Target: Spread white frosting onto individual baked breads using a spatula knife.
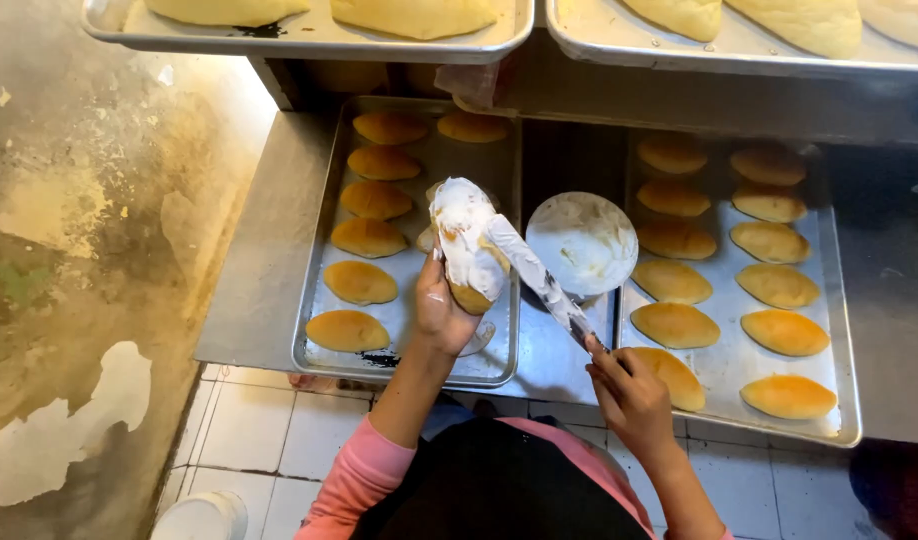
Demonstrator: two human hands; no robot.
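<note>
L hand (pixel 441 312) fingers clamped on cream-topped golden oval bun (pixel 469 250); R hand (pixel 629 395) at 4 o'clock, fingers clamped on cream-smeared flat metal spatula (pixel 539 280).

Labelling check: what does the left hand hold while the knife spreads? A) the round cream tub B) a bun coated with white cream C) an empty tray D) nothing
B: the left hand holds up a bun smeared with white cream, and the knife in the right hand lies against it; the cream tub sits apart, between the trays.
</note>
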